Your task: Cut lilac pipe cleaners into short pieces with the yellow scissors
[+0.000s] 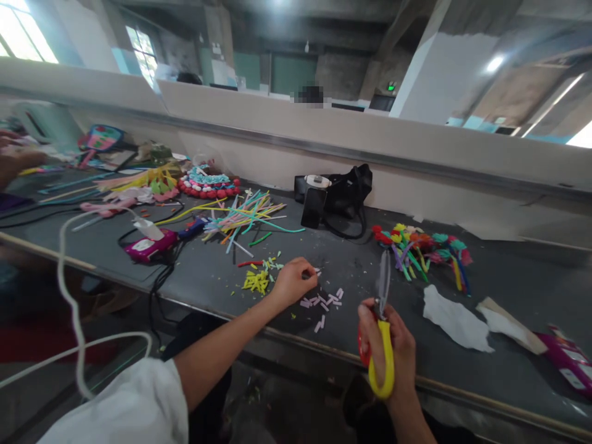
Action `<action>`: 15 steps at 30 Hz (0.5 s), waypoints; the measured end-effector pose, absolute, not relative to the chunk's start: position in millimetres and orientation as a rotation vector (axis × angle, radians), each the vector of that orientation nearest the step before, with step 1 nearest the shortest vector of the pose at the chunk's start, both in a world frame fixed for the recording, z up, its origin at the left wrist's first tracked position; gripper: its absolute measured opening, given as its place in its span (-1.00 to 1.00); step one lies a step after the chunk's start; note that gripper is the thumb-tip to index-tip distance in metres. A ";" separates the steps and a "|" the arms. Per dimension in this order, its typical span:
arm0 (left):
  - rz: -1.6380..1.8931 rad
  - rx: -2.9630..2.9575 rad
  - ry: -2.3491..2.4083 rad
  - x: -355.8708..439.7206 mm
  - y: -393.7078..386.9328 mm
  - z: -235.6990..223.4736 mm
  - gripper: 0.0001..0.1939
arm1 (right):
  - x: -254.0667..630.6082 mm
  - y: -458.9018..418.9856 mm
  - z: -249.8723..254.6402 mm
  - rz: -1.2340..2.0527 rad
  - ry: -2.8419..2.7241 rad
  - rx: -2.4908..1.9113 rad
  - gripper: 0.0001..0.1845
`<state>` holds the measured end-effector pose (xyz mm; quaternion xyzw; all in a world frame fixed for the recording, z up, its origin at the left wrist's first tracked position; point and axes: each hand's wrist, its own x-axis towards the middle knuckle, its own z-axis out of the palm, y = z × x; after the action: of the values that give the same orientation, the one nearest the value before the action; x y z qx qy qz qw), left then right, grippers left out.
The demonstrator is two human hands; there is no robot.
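Observation:
My right hand point(393, 339) grips a pair of scissors point(385, 290) with yellow and red handles. Their blades point up and away from me and look closed together. Lower down on the dark table, my left hand point(293, 283) is closed, thumb and fingers pressed together. A pale scrap shows at its fingertips, but whether it is held I cannot make out. Short lilac pieces point(326, 300) lie scattered just right of the left hand. To its left sit a small heap of yellow cut pieces point(256, 280) and some pale green bits point(272, 264).
Behind lie long coloured pipe cleaners point(250, 213), a black bag point(354, 194) and a phone point(314, 206). Fuzzy flowers point(423, 246) and crumpled white paper point(456, 317) are at right. A magenta device point(150, 245) with cables stands left. Another person's hand point(16, 157) shows far left.

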<state>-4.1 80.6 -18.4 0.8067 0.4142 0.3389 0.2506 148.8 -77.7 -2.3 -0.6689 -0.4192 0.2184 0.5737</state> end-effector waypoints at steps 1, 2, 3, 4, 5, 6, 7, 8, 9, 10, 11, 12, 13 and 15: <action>0.897 2.250 1.153 -3.5 84.6 -20.2 -0.94 | 151.7 -78.5 -0.6 0.559 -0.941 -1.519 -0.63; 0.870 2.300 1.180 -2.8 87.5 -21.5 -0.94 | 154.5 -79.1 1.1 0.594 -0.908 -1.473 -0.63; 0.836 2.349 1.203 -1.8 89.2 -22.2 -0.94 | 157.2 -79.5 2.5 0.614 -0.878 -1.433 -0.63; 0.802 2.396 1.222 -0.4 89.8 -22.3 -0.92 | 159.8 -79.6 3.8 0.626 -0.852 -1.402 -0.63; 0.771 2.439 1.238 1.4 89.3 -21.6 -0.91 | 162.3 -79.6 4.9 0.637 -0.828 -1.375 -0.63; 0.742 2.480 1.248 3.9 87.7 -20.3 -0.88 | 164.6 -79.4 5.8 0.649 -0.805 -1.350 -0.64; 0.716 2.518 1.253 7.2 85.4 -18.4 -0.85 | 166.6 -79.1 6.8 0.659 -0.788 -1.330 -0.64; 0.690 2.555 1.251 11.4 82.4 -15.9 -0.83 | 168.2 -78.6 7.8 0.663 -0.779 -1.312 -0.65; 0.659 2.589 1.242 16.6 78.9 -13.1 -0.80 | 169.5 -78.0 9.0 0.668 -0.775 -1.297 -0.65; 0.621 2.622 1.226 22.7 75.3 -10.3 -0.80 | 170.4 -77.2 10.4 0.669 -0.772 -1.285 -0.65; 0.572 2.653 1.208 29.4 71.8 -7.7 -0.80 | 171.0 -76.4 11.8 0.670 -0.769 -1.276 -0.65; 0.516 2.681 1.192 36.5 68.6 -5.4 -0.81 | 171.4 -75.3 13.3 0.669 -0.766 -1.268 -0.64; 0.455 2.703 1.188 43.8 65.9 -3.7 -0.82 | 171.5 -74.0 14.6 0.671 -0.768 -1.261 -0.64; 0.320 2.736 1.189 57.5 63.0 -1.9 -0.85 | 171.5 -70.6 16.0 0.673 -0.772 -1.249 -0.64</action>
<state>57.5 63.0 -1.9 0.9096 0.3952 0.1065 0.0708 171.5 -70.6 16.0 -0.5587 -0.3455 0.3010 0.6913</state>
